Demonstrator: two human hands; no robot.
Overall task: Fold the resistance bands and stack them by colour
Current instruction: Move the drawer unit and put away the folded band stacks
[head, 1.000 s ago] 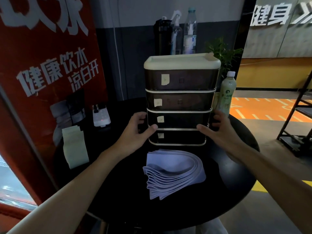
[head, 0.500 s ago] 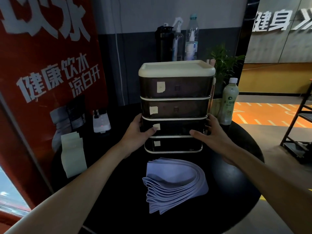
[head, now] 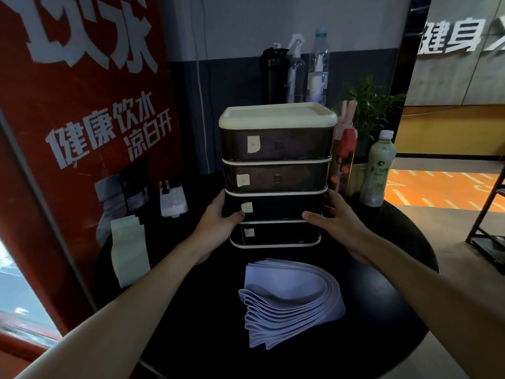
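L hand, R hand closer, prob. gripping drawers.

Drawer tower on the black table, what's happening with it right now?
A person holds the four-tier drawer tower with both hands, the left hand and right hand gripping its sides at the third drawer, thumbs on the front. All the drawers look closed. A stack of folded lilac resistance bands lies on the round black table just in front of the tower, with neither hand touching it.
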